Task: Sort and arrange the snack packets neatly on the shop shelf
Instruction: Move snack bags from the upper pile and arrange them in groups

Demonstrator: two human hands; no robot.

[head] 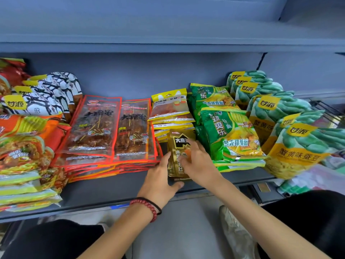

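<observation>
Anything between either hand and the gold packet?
Nothing visible. The left hand touches the gold packet at its left edge and the right hand rests on its face. It lies between the red skewer packs and the green noodle bags.

Gold packet point(179, 154) glossy foil; shelf point(115, 186) matt painted metal.

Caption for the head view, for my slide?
Left hand and right hand touch a gold-and-black foil snack packet between red-edged clear packets and green bags on the grey shelf.
</observation>
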